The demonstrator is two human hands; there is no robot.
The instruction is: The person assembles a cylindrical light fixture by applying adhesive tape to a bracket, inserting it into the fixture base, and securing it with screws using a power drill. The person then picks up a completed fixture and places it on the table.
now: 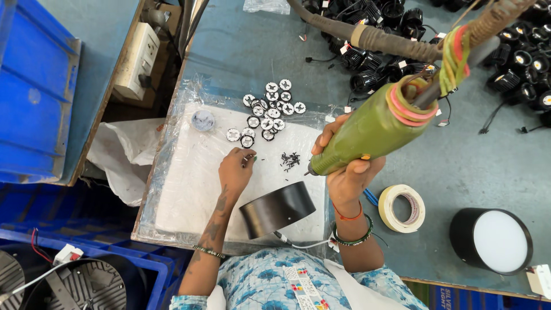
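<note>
Centrally, our left hand (235, 166) pinches one tiny screw (248, 158); our right hand (347, 172) wraps one green screwdriver (373, 129). Roughly sixteen round discs (267, 112) upper centre; screw pile (290, 160) uncountable.

Green screwdriver (367, 135), black housing (277, 209), blue floral sleeves (252, 284), cream tape roll (405, 208)

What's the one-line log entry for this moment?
left hand: pinching at screws on white sheet | right hand: gripping green screwdriver | black housing: lying between hands

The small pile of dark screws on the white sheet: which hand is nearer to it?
About equal, the left slightly nearer. The left hand pinches just left of the screws; the right hand, gripping the green screwdriver, is just right.
</note>
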